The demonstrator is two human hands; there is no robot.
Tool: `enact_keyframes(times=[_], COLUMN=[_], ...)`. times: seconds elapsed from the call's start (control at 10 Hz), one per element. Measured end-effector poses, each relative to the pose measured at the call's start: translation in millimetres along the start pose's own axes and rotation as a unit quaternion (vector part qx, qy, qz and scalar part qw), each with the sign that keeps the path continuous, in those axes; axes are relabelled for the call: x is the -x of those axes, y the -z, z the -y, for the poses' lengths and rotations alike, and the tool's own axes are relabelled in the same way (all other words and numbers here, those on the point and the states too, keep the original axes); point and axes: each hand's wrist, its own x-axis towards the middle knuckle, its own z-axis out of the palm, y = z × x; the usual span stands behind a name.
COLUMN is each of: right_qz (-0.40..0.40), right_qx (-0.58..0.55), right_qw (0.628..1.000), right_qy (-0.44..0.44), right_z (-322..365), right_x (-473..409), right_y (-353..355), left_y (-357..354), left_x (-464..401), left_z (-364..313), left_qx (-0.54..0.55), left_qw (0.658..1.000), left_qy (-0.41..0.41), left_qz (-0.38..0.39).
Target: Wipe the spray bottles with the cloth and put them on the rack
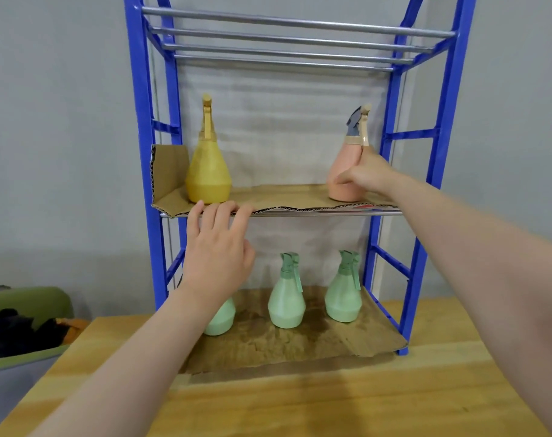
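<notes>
A blue metal rack stands on the wooden table. Its middle shelf, lined with cardboard, carries a yellow spray bottle at the left and a pink spray bottle at the right. My right hand grips the pink bottle around its body. My left hand rests its fingertips on the front edge of the middle shelf, just below the yellow bottle. Three green spray bottles stand on the bottom shelf; the left one is partly hidden behind my left wrist. No cloth is in view.
The rack's top shelf is a row of bare silver bars. A wooden table spreads in front of the rack. A green bin with dark fabric sits at the lower left. A grey wall lies behind.
</notes>
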Motion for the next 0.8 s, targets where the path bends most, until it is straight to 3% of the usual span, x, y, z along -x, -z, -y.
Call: enact_keyframes(times=[0.4,0.5,0.8], right_qz=[0.027,0.043,-0.018], right_qx=[-0.007,0.011,0.087], right_qw=[0.999,0.999,0.995], right_qy=[-0.029,-0.019,0.039], right_z=[-22,-21,-5], right_x=[-27,-18,66], right_y=[3,8,28], left_y=[-7,-4,26], left_x=[1,1,9], left_z=[-2,-1,1], left_qx=[0.003,0.002,0.018], left_qw=[1.0,1.0,0.998], left_qy=[0.012,0.004,-0.019], left_qz=[-0.026,-0.017,0.064])
